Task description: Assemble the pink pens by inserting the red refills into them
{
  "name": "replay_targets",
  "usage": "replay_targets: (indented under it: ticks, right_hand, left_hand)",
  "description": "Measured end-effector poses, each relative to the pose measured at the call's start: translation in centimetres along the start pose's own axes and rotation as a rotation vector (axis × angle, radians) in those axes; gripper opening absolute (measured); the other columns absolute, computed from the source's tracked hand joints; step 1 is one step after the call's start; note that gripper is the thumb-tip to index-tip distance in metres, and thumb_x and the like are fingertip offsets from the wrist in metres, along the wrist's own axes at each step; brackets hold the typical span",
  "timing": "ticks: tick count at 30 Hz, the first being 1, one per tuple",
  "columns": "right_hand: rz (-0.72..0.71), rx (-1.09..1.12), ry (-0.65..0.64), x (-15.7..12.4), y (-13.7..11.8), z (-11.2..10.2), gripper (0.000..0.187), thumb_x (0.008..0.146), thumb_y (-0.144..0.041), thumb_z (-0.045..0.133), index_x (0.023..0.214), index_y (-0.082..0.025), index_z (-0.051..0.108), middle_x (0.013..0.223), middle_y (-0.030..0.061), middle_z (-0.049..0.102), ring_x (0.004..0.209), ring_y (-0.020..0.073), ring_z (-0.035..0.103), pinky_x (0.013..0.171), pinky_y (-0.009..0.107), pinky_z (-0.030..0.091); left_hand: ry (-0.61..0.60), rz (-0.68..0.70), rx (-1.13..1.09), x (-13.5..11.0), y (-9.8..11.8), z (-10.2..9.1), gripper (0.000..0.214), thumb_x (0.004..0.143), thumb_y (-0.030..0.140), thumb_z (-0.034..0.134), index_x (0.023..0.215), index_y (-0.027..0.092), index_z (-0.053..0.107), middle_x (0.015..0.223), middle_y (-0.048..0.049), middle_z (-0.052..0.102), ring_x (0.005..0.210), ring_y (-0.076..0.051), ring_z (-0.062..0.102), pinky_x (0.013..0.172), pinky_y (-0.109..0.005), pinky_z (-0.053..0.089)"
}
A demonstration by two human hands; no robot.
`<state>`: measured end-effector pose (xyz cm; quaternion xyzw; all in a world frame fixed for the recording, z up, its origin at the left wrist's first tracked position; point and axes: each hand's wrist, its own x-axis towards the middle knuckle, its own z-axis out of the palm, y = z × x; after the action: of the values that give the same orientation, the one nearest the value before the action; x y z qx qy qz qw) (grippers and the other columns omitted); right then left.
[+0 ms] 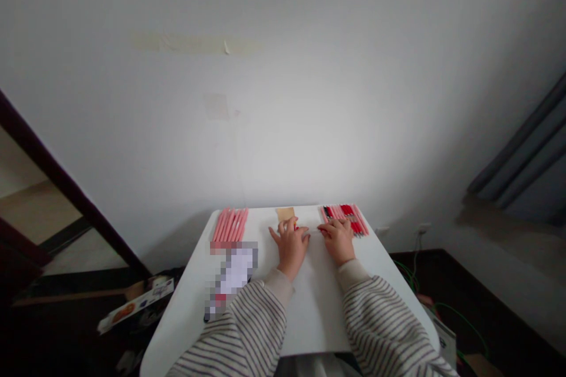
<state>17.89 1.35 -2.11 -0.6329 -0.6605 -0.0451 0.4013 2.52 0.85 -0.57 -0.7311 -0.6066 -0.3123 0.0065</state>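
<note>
Two arms in striped sleeves (pixel 234 330) reach over a white table (pixel 318 318), cut off by the lower edge of the view. Left of the grip lies a row of pink sticks (pixel 230 225), its near end running into a pixelated blur (pixel 234 277) that hides whatever lies there. Just beyond the right hand (pixel 338 241) sits a bundle of pink, red and black sticks (pixel 345 218). The left hand (pixel 290 245) curves over a small red piece (pixel 296 227), thumb spread wide; its fingers hide most of the piece, so whether it is pinched is hard to make out. A tan card (pixel 285 214) lies just past those fingers. The right hand's fingers lie close together at the bundle's near edge, pinching nothing visible.
</note>
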Motion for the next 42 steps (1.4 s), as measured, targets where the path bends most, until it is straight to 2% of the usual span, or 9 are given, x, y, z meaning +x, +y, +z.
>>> replay_targets:
  ticks: [9,14,22,29,36,42]
  right_hand:
    - [-0.021,-0.008,0.002,0.0,-0.5,-0.2,0.019,0.082,-0.018,0.061,0.086,-0.028,0.076,0.091,0.0054,0.066,0.100,0.0241,0.039,0.084,0.037,0.029]
    - [-0.004,0.005,-0.010,0.0,-0.6,-0.1,0.018,0.081,-0.018,0.062,0.089,-0.028,0.075,0.095,0.0040,0.066,0.100,0.0234,0.040,0.086,0.037,0.029]
    - [-0.026,0.009,-0.025,0.1,-0.4,0.1,0.019,0.081,-0.018,0.061,0.094,-0.027,0.073,0.098,0.0045,0.066,0.101,0.0239,0.041,0.088,0.038,0.029]
    - [-0.006,-0.010,-0.047,0.0,-0.3,0.1,0.017,0.082,-0.019,0.061,0.089,-0.028,0.073,0.098,0.0035,0.067,0.102,0.0248,0.040,0.087,0.039,0.029]
    - [0.008,-0.016,-0.007,0.0,0.1,0.3,0.016,0.081,-0.019,0.062,0.086,-0.028,0.074,0.098,0.0041,0.066,0.101,0.0238,0.040,0.086,0.038,0.029]
    - [0.076,-0.011,0.058,0.0,0.6,0.6,0.017,0.082,-0.019,0.059,0.087,-0.026,0.074,0.099,0.0052,0.067,0.101,0.0245,0.039,0.084,0.037,0.029]
  left_hand:
    - [-0.044,0.043,0.006,0.5,0.3,-0.3,0.014,0.076,0.033,0.065,0.088,0.036,0.072,0.131,0.0010,0.053,0.124,-0.029,0.036,0.107,-0.072,0.005]
    - [-0.031,0.011,0.000,0.5,0.2,0.1,0.011,0.077,0.034,0.064,0.084,0.036,0.072,0.132,0.0028,0.053,0.126,-0.030,0.035,0.107,-0.073,0.002]
    - [-0.032,-0.031,-0.032,0.5,0.1,0.3,0.010,0.076,0.034,0.065,0.082,0.035,0.073,0.132,0.0017,0.054,0.126,-0.030,0.035,0.105,-0.075,0.004]
    - [-0.018,-0.036,-0.040,0.4,0.2,0.1,0.010,0.076,0.030,0.064,0.078,0.034,0.073,0.131,0.0019,0.054,0.125,-0.029,0.036,0.106,-0.074,0.005]
    - [-0.015,-0.043,-0.031,0.4,0.3,0.1,0.010,0.077,0.027,0.063,0.078,0.030,0.072,0.131,0.0002,0.054,0.125,-0.028,0.037,0.108,-0.070,0.009]
    - [-0.003,-0.043,0.007,0.2,0.5,-0.1,0.008,0.076,0.027,0.063,0.080,0.026,0.070,0.128,-0.0025,0.054,0.125,-0.027,0.038,0.110,-0.067,0.011]
